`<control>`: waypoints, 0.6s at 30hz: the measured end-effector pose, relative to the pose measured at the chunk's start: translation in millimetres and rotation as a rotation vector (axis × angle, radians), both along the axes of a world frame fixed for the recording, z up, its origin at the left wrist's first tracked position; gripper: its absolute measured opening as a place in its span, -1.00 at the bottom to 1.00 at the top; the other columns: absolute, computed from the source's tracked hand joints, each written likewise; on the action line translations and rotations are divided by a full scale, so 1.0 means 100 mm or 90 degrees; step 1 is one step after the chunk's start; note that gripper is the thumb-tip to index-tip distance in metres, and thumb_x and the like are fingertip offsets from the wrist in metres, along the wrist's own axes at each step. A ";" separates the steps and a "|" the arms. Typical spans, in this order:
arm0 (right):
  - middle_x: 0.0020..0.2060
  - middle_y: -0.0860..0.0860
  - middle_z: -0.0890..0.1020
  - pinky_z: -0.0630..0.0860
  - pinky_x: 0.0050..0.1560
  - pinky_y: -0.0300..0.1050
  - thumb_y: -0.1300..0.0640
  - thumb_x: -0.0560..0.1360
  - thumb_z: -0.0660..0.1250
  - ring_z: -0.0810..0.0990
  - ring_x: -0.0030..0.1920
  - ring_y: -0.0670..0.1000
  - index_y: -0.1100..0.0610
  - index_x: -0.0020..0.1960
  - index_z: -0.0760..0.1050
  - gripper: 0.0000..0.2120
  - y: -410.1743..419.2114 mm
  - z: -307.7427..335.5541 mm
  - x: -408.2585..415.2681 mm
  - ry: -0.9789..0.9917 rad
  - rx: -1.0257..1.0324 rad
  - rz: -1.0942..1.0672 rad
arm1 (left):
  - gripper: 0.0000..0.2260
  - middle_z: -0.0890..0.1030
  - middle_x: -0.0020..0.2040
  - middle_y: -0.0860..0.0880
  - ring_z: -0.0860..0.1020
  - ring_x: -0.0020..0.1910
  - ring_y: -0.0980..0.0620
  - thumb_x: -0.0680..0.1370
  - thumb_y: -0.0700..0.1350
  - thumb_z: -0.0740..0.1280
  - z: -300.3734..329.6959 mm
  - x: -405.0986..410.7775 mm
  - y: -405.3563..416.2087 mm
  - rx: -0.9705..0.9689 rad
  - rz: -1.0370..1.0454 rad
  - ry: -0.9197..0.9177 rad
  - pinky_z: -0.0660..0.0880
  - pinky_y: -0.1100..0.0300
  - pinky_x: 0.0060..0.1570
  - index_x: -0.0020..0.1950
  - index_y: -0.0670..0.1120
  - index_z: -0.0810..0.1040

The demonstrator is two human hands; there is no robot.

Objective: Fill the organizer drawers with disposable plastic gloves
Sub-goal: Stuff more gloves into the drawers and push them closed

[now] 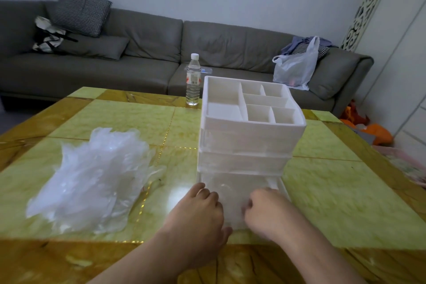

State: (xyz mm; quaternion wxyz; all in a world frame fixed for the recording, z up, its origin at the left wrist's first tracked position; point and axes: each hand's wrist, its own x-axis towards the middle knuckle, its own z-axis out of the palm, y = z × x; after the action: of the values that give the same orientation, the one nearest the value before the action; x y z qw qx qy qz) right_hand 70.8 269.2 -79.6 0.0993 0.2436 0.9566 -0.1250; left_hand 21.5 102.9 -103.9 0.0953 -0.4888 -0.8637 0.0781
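Centrally, one white organizer [251,131] is seen on the green-and-gold table [341,191], its open top split into six compartments. Two shut drawers are stacked under that top, and a third, the clear bottom drawer [232,185], is pulled out toward the near table edge. Both hands are placed at this drawer. The left hand [198,212] is laid on its left front corner with fingers curled; whether the rim is gripped cannot be told. The right hand [265,205] is blurred, its fingers bunched inward over the drawer, and what they hold cannot be told. Something filmy is seen inside the drawer, too blurred to identify.

One loose heap of gloves [92,180] is spread on the table left of the organizer, well apart from it, with bare tabletop between heap and left hand. Open tabletop is also left to the right of the organizer.

One water bottle [193,79] is stood at the far table edge, just beside the organizer's back left corner; its red-and-white label cannot be read. Behind, a grey sofa [143,57] carries one white plastic bag [295,69].
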 end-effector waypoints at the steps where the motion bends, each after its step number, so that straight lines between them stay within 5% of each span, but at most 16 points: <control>1: 0.10 0.13 0.70 0.61 -0.01 -0.11 -0.01 0.52 0.30 0.70 0.10 0.17 0.17 0.13 0.65 -0.67 0.04 -0.01 -0.01 -0.012 0.010 -0.010 | -0.48 0.57 0.13 -0.20 0.49 0.20 -0.21 0.68 0.22 0.06 0.01 -0.02 -0.02 0.019 -0.010 -0.006 0.16 -0.12 0.55 0.22 -0.17 0.59; 7: 0.18 0.17 0.67 0.63 0.09 -0.05 -0.04 0.50 0.25 0.68 0.19 0.18 0.17 0.15 0.59 -0.64 0.04 0.01 -0.03 -0.044 0.071 -0.027 | -0.72 0.59 -0.09 -0.11 0.55 -0.01 -0.16 0.49 0.13 0.37 0.10 -0.02 -0.20 0.075 -0.025 -0.033 0.54 -0.04 0.19 -0.07 -0.09 0.62; 12: -0.10 0.08 0.65 0.55 -0.07 -0.06 0.09 0.48 0.21 0.67 0.04 0.17 0.11 -0.14 0.53 -0.85 -0.04 -0.03 -0.09 0.095 0.040 0.028 | -0.74 0.62 -0.17 -0.11 0.58 -0.04 -0.16 0.42 0.10 0.46 0.00 0.03 -0.27 0.055 -0.007 -0.012 0.57 -0.02 0.16 -0.17 -0.10 0.69; 15: -0.10 0.01 0.65 0.52 -0.05 -0.09 0.07 0.58 0.21 0.64 0.01 0.11 0.08 -0.11 0.54 -0.82 -0.02 -0.10 -0.07 0.095 -0.035 0.059 | -0.61 0.58 0.24 -0.29 0.41 0.41 -0.30 0.61 0.04 0.29 -0.07 0.06 -0.24 0.025 0.017 0.046 0.13 -0.16 0.57 0.21 -0.25 0.65; 18: 0.23 0.05 0.63 0.45 0.15 -0.19 0.02 0.64 0.22 0.59 0.27 0.10 0.05 0.14 0.64 -0.75 0.04 -0.15 -0.07 0.029 -0.047 0.086 | -0.57 0.48 0.38 -0.34 0.21 0.57 -0.30 0.65 0.00 0.22 -0.08 0.05 -0.21 -0.004 0.032 0.031 -0.32 -0.08 0.52 0.34 -0.29 0.56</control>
State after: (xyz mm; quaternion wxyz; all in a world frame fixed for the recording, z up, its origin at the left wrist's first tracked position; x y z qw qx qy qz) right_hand 63.8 273.3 -95.0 0.0945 0.1718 0.9677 -0.1585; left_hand 26.9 81.9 -111.9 0.1123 -0.4652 -0.8729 0.0951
